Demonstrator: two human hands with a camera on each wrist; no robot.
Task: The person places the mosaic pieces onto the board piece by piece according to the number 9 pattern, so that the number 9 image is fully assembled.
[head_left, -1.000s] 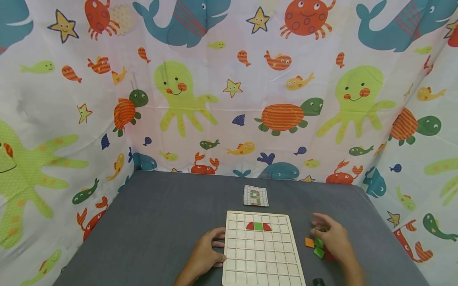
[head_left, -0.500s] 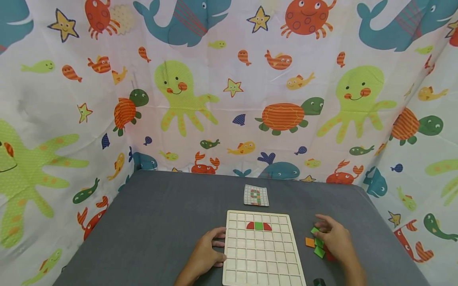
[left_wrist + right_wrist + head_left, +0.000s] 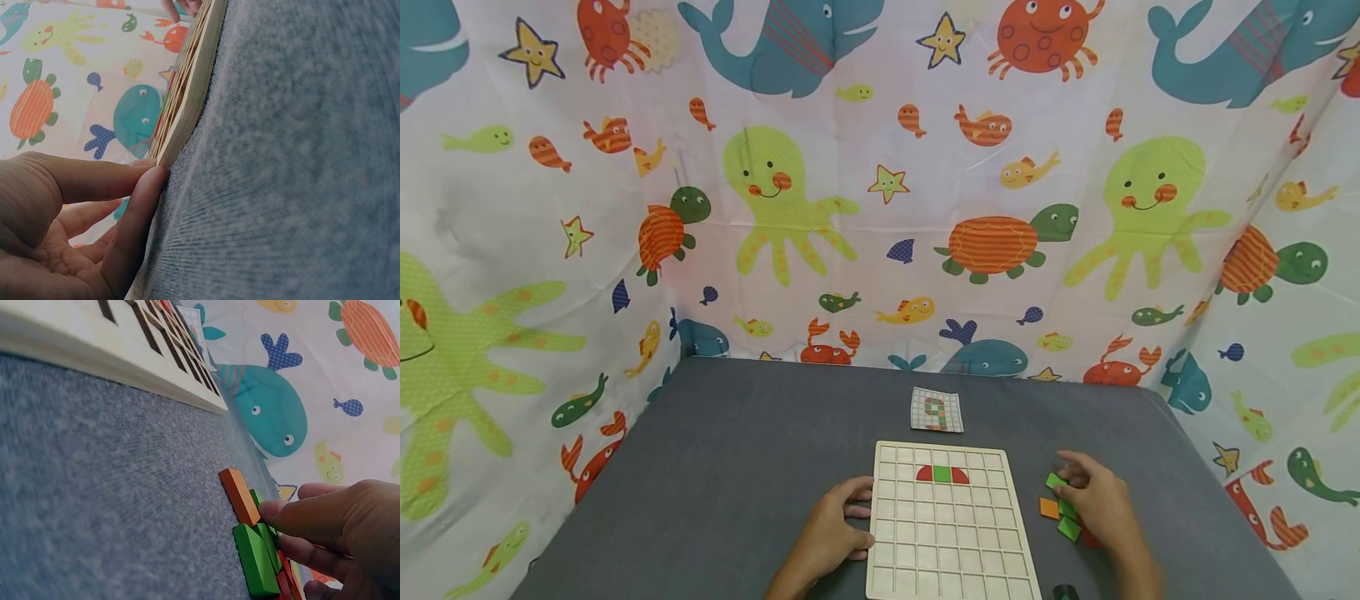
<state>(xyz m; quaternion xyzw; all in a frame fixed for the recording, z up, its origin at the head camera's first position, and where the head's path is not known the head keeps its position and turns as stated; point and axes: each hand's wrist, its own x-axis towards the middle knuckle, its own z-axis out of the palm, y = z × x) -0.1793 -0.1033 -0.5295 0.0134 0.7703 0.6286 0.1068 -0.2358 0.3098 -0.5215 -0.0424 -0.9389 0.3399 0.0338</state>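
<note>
My left hand (image 3: 829, 529) pinches the left edge of a pale wooden grid board (image 3: 955, 533) between thumb and finger, as the left wrist view shows at close range. Near the board's top, a red quarter-round piece (image 3: 924, 474), a green square (image 3: 942, 474) and another red quarter-round sit in a row. Right of the board, my right hand (image 3: 1097, 500) is over a small pile, its thumb and a finger holding a green block (image 3: 1055, 481). Beside it lie an orange block (image 3: 239, 495) and another green block (image 3: 253, 559). Red blocks (image 3: 284, 575) are partly hidden beneath the hand.
A small card (image 3: 936, 411) with a coloured grid pattern lies beyond the board. At the bottom, right of the board, is a dark object (image 3: 1064, 592). Grey cloth (image 3: 760, 442) covers the table, and a sea-animal curtain (image 3: 850, 250) hangs around it.
The green block at my right fingertips has come out to the left of the pile, and the right fingers have drawn in around it. My left hand and the board stay put.
</note>
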